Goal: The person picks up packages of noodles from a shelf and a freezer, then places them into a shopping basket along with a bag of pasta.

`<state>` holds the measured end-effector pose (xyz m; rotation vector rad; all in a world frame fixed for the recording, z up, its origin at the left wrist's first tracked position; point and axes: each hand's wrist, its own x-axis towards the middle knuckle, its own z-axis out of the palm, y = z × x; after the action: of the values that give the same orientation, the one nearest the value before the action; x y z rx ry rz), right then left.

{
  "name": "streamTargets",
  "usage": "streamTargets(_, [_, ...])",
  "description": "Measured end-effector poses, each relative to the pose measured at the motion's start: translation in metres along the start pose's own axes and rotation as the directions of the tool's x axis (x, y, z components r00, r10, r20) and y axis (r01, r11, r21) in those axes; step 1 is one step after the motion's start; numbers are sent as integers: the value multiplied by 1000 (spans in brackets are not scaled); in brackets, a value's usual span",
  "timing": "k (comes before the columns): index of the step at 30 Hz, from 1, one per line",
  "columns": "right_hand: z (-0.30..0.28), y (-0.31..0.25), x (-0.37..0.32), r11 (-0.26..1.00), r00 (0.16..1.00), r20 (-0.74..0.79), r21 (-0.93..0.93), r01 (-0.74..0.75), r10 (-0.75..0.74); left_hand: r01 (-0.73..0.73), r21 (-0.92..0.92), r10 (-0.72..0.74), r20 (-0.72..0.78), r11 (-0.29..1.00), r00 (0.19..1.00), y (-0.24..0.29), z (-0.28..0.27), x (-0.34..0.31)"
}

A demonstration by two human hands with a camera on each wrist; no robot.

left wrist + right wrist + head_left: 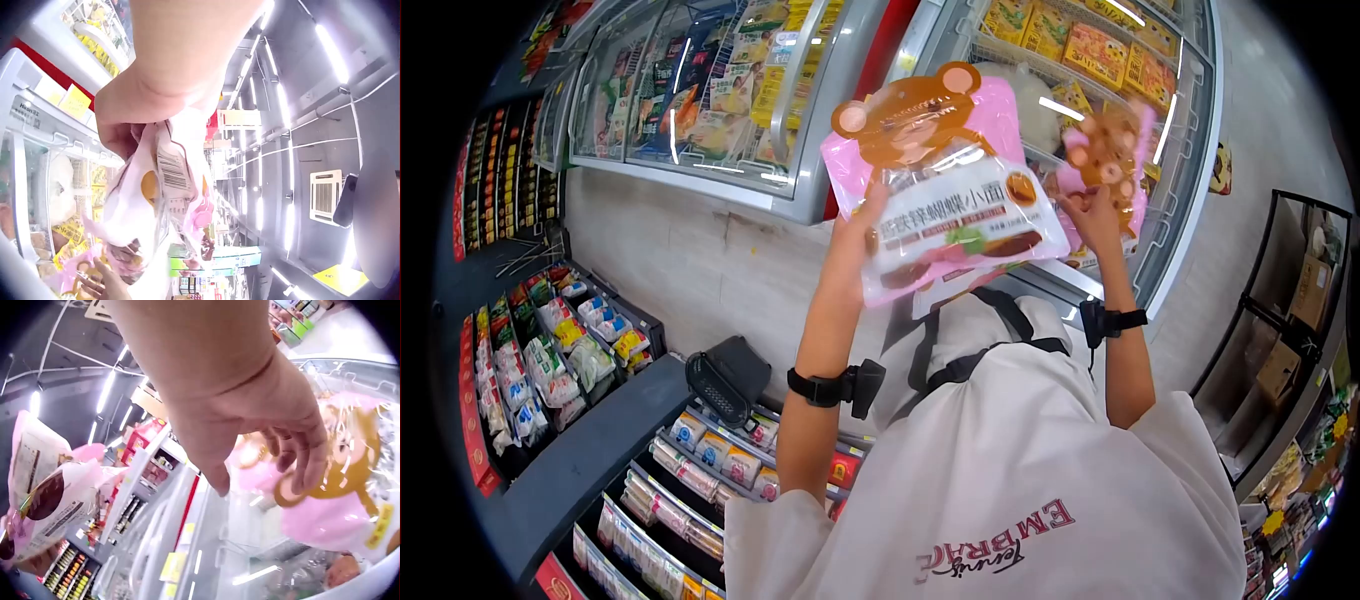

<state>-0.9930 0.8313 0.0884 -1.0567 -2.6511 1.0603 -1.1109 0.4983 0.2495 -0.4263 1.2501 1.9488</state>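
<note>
My left hand (855, 240) grips pink noodle packs by their side edge. The top noodle pack (945, 215) has a brown bear's head and a white label; another pack's edge shows beneath it. In the left wrist view, the packs (140, 194) hang below my curled fingers, with a barcode facing out. My right hand (1097, 220) reaches over the freezer, at more pink bear packs (1112, 150). The right wrist view shows its thumb apart from the fingers, and the fingertips overlap the ear of a bear pack (347, 469).
The glass-topped freezer (1185, 190) also holds yellow boxes (1095, 55) and a white bag (1030, 105). Another freezer (700, 180) with bagged food stands on the left. Shelves of packets (690, 480) are at lower left, and a dark rack with cartons (1280, 370) stands right.
</note>
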Motion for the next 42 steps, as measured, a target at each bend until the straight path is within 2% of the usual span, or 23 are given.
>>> streamTargets(1, [-5, -6, 1, 997, 993, 93, 36, 68, -71, 133, -69, -126, 101, 989, 987, 0, -7, 3])
streamTargets(3, [-35, -38, -1, 989, 985, 93, 20, 143, -144, 58, -78, -57, 19, 995, 998, -2, 16, 5])
streamTargets(4, [-48, -54, -1, 905, 962, 271, 413, -105, -12, 85, -121, -78, 61, 989, 995, -3, 20, 7])
streamTargets(5, [-60, -67, -5, 627, 881, 471, 678, -384, 30, 117, -162, -101, 104, 980, 989, -4, 24, 7])
streamTargets(8, [-87, -101, -23, 294, 774, 587, 803, -518, -240, 107, -142, -89, 128, 984, 988, -8, 33, 12])
streamTargets(9, [-87, -104, -27, 292, 780, 581, 807, -513, -234, 106, -134, -89, 128, 985, 988, -9, 35, 14])
streamTargets(11, [-87, -107, -31, 529, 782, 604, 719, -450, -156, 102, -129, -81, 162, 986, 983, -9, 41, 10])
streamTargets(16, [-72, -97, -37, 366, 754, 608, 779, -509, -248, 75, -119, -53, 177, 990, 983, -16, 45, 2])
streamTargets(18, [-63, -96, -42, 598, 797, 481, 778, -195, -366, 73, -135, -48, 177, 988, 983, -16, 39, 1])
streamTargets(21, [-58, -63, -32, 764, 825, 501, 630, -141, -261, 207, -278, -129, 275, 938, 953, -19, 21, -2])
streamTargets(24, [-56, -18, -5, 793, 942, 198, 600, 102, -271, -50, -208, 71, 98, 977, 993, -27, -6, 3])
streamTargets(25, [-63, -16, 1, 739, 940, 226, 673, 41, -257, -94, -192, 104, 41, 977, 994, -28, -8, 0])
streamTargets(27, [-50, 23, 22, 884, 959, 116, 429, 188, -260, -134, -113, 135, -2, 984, 991, -25, 0, -10])
streamTargets(30, [-49, 27, 25, 954, 959, 248, 295, 63, -140, 30, -311, 9, 122, 950, 992, -23, 15, -20])
streamTargets(31, [-41, 33, 26, 981, 978, 101, -59, 187, -181, 17, -314, 21, 119, 949, 993, -25, 7, -18])
streamTargets(32, [-39, 26, 30, 879, 962, -33, -417, 232, -269, 145, -393, -12, 322, 908, 947, -29, -2, -12])
streamTargets(33, [-35, 20, 34, 878, 960, -37, -415, 239, -279, 287, -435, -25, 516, 853, 856, -33, -11, -7])
streamTargets(34, [-34, -4, 29, 963, 961, 98, -57, 265, -258, 82, -366, -13, 186, 927, 982, -32, 14, -15])
streamTargets(36, [-39, -62, 8, 834, 842, 416, 548, 69, -343, 174, -464, -33, 297, 869, 954, -58, 2, 1])
streamTargets(38, [-44, -115, -24, 575, 647, 607, 760, -302, -462, 231, -478, -54, 355, 847, 933, -68, 35, -10])
streamTargets(39, [-44, -128, -41, 445, 577, 652, 758, -477, -492, 538, -495, -132, 640, 682, 757, -64, 49, -13])
streamTargets(41, [-29, -131, -54, 183, 491, 614, 720, -670, -618, 103, -92, -70, 305, 990, 950, -75, 83, -27])
streamTargets(42, [-21, -123, -54, 145, 513, 594, 729, -669, -620, 649, -562, -227, 640, 513, 734, -84, 68, -13])
